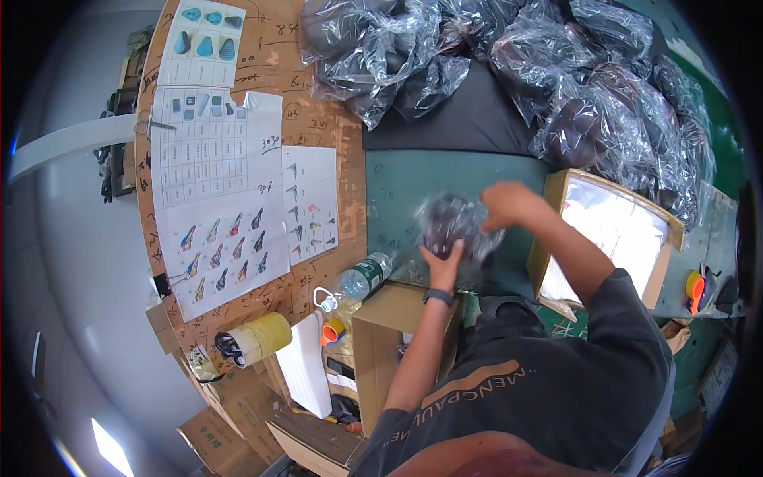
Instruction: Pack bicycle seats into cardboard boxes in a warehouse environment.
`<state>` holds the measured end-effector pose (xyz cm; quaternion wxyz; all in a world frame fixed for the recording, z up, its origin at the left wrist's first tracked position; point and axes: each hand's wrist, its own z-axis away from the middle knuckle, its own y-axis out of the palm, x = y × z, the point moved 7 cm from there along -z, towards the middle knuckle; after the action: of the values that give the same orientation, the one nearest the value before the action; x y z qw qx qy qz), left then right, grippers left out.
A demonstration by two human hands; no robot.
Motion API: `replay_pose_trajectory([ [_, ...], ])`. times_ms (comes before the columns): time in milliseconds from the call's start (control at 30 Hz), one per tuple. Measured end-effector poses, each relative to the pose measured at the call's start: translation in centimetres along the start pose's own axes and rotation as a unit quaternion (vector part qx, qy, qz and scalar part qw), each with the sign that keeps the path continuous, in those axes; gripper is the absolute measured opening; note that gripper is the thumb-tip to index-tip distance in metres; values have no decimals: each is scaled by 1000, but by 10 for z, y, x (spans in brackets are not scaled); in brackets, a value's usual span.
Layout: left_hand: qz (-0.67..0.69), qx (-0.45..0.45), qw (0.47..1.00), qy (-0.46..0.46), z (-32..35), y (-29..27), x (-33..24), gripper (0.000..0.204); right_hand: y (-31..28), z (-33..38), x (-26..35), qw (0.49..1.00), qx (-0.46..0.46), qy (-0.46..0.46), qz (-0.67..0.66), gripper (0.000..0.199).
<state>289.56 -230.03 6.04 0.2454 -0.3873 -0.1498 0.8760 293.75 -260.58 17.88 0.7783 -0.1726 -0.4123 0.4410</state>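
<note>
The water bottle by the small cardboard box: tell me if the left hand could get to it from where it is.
Probably yes. The left hand holds the plastic bag, and the water bottle lies just to its left with nothing between them.

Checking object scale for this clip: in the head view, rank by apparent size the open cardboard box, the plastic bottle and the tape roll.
1. open cardboard box
2. plastic bottle and tape roll look alike; not ranked.

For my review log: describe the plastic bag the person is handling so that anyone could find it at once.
Start at the green table top, below the big heap of clear bags at its far edge. The small clear bag of dark items lies in front of the person, between the left hand and right hand. Unlike the heaped bags, it sits alone and is being held.
</note>
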Motion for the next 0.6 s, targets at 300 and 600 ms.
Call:
replay_pose_trajectory([
  [300, -389, -118, 901, 148, 49, 6, 55, 146, -146, -80, -178, 843, -415, 205, 275, 91],
  [600, 180, 114, 976, -47, 62, -22, 73, 107, -41, -116, -2, 856, -334, 17, 393, 40],
])
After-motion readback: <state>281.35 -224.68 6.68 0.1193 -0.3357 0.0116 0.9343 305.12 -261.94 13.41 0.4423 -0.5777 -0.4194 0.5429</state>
